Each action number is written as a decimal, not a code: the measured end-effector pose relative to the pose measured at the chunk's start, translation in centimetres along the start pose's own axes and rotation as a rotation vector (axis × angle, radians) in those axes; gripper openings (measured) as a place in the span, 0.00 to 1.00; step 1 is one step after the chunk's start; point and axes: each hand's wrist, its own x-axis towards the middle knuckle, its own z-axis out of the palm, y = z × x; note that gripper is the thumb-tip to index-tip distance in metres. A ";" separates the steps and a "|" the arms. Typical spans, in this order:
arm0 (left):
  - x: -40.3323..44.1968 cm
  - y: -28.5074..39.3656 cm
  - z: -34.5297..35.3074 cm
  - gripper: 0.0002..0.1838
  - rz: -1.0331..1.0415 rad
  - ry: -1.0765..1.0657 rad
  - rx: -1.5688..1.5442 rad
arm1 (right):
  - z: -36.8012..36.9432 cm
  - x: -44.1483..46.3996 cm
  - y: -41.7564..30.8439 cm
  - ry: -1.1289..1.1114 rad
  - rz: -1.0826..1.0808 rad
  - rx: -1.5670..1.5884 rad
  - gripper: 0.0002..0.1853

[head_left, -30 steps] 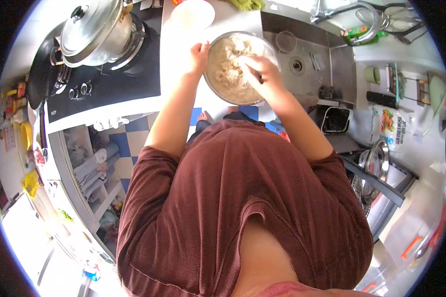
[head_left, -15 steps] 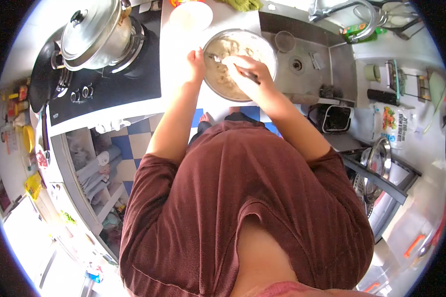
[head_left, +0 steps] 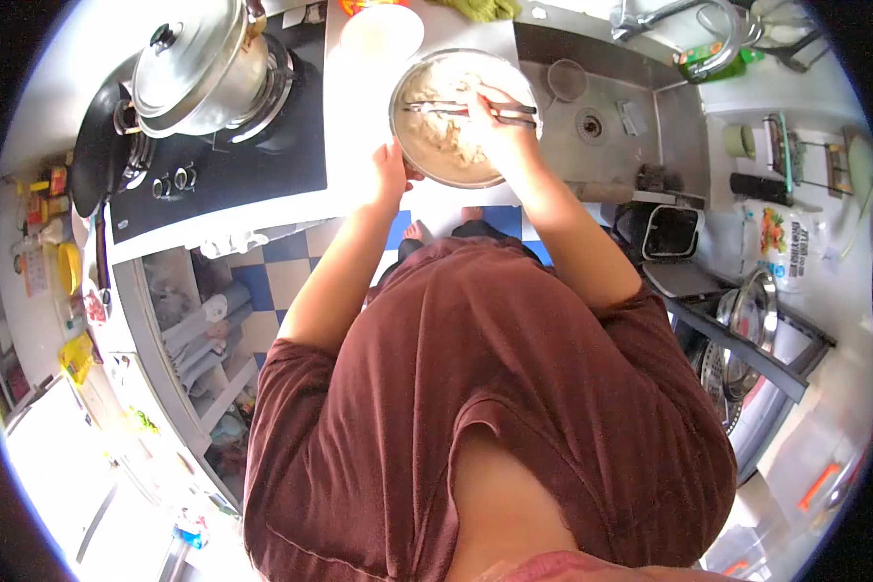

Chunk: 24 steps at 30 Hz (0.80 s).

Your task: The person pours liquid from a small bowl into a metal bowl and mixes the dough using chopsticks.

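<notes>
A round metal bowl (head_left: 419, 173) stands at the counter's front edge, holding a pale, lumpy flour mixture (head_left: 446, 136). My left hand (head_left: 390, 173) grips the bowl's near left rim, thumb up on the outside and fingers partly under it. In my right hand (head_left: 500, 126) is a pair of dark chopsticks (head_left: 516, 115), lying nearly level across the bowl with their light tips over its left part. My right fingers are closed around them above the mixture.
A lidded steel pot (head_left: 199, 78) sits on the black stove (head_left: 262, 170) at left, beside a dark pan (head_left: 92, 155). Behind the bowl is a white plate (head_left: 382, 34). The sink (head_left: 611, 145) with a small strainer (head_left: 566, 80) lies to the right.
My left hand has moved down the rim to the bowl's near left side. My right hand has risen slightly, and the chopsticks have turned from slanting to nearly level.
</notes>
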 end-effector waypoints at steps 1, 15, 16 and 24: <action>0.3 0.0 -0.5 0.16 0.008 -0.037 0.044 | 0.0 0.0 0.0 0.010 0.007 0.069 0.11; 11.8 1.0 -0.2 0.19 0.564 0.142 0.193 | 0.7 -1.3 -0.8 -0.068 -0.064 -0.198 0.09; 12.2 1.0 0.1 0.19 0.602 0.151 0.158 | 0.7 -1.4 -1.5 -0.095 -0.119 -0.268 0.08; 12.0 0.2 0.8 0.23 0.826 0.145 0.042 | -4.4 2.3 0.2 -0.050 -0.317 -0.332 0.07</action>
